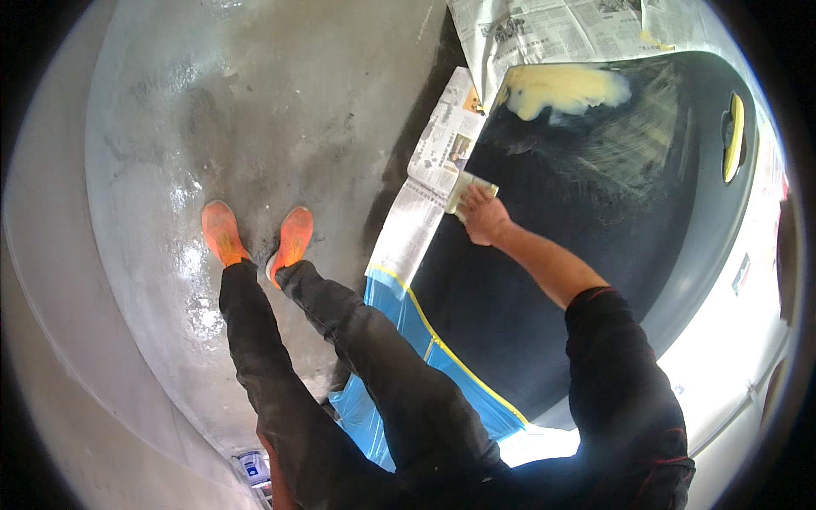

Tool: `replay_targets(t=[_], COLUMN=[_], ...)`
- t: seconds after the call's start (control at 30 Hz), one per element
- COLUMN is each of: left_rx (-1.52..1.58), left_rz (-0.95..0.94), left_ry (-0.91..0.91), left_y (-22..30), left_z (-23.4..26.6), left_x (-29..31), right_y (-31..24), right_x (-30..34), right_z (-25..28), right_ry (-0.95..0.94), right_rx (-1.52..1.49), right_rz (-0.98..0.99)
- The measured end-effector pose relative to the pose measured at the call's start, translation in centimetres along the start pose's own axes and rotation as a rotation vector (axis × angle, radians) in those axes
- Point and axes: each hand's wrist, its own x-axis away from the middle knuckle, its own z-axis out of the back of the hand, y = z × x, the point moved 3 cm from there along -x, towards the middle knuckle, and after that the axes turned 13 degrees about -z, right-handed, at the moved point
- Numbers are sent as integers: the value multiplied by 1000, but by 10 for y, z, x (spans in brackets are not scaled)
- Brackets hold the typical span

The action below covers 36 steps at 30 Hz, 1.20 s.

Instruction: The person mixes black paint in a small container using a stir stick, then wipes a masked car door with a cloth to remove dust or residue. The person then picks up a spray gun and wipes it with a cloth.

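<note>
My right hand (483,218) reaches out over a black car door panel (544,246), its fingers closed over a pale, flat rectangular sanding block (456,197). The block lies at the panel's left edge, beside the newspaper masking, and the fingers hide part of it. Cream-yellow filler (569,89) covers the panel's far left part. To the right of that filler is a dull, scratched, powdery patch (637,140). A yellow-taped door handle recess (733,140) sits near the far right edge. My left hand is out of view.
Newspaper (433,166) lines the panel's left edge, and more newspaper (578,30) covers the area beyond it. Blue masking film (387,297) with yellow tape (450,353) borders the near side. My orange shoes (223,231) stand on a wet grey floor (297,110). A white-and-blue container (253,467) stands lower left.
</note>
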Motion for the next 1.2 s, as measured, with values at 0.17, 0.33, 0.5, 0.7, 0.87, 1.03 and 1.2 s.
replay_targets(t=[0.17, 0.33, 0.5, 0.7, 0.87, 1.03, 1.2], left_rx=[-37, -105, -133, -138, -86, -167, -573], left_rz=[-6, -12, -15, -45, -110, -227, -255], left_ry=[15, -1, 11, -4, -29, -24, -120], left_y=[-3, -4, -12, -8, 5, 21, 64], left_z=[-3, 7, 18, 27, 16, 17, 13], left_x=[-2, -23, -19, -17, -52, -67, -37], right_y=[123, 218, 237, 219, -24, -58, 242], right_x=[-62, -105, -93, -6, 145, 220, 108], right_z=[81, 105, 147, 131, 9, -16, 148], right_ry=[171, 233, 292, 449, 215, -93, 223], right_rx=[142, 105, 132, 115, 92, -55, 151], right_rz=[-298, -449, -539, -691, -61, 324, -344])
